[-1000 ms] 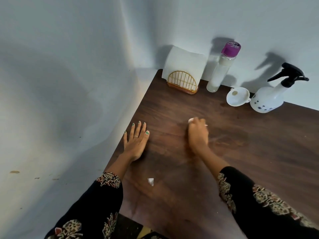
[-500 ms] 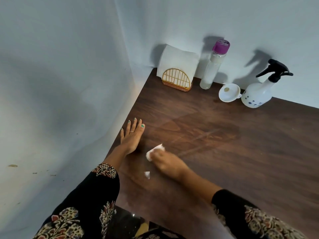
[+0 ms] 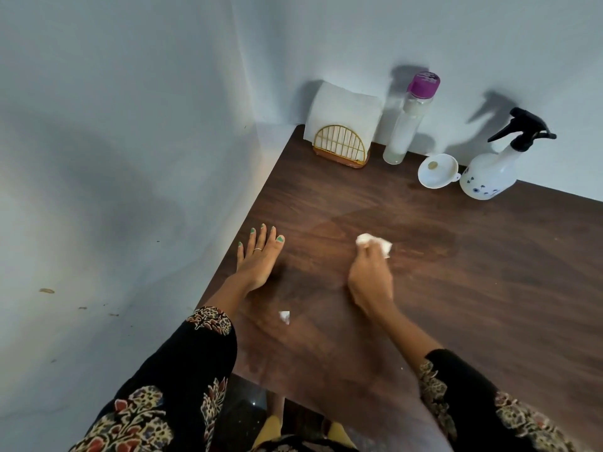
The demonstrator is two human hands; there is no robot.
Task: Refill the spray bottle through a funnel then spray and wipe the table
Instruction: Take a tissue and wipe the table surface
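Note:
My right hand [image 3: 368, 278] grips a crumpled white tissue [image 3: 373, 244] and presses it onto the dark wooden table [image 3: 489, 288] near its middle. My left hand [image 3: 257, 259] lies flat, fingers straight, on the table's left edge. A white spray bottle [image 3: 489, 177] with a black trigger head stands at the back right by the wall. Left of it a white funnel [image 3: 437, 171] lies on the table. A tall clear bottle [image 3: 406, 128] with a purple cap stands further left.
A gold wire napkin holder [image 3: 341, 146] with white napkins stands in the back left corner. A small torn scrap of tissue [image 3: 284, 316] lies near the front edge. Pale walls close in on the left and back. A damp patch shows mid-table.
My right hand with the tissue swept from mid-table toward the front left near my left hand, then back out to the middle. My left hand stayed flat in place.

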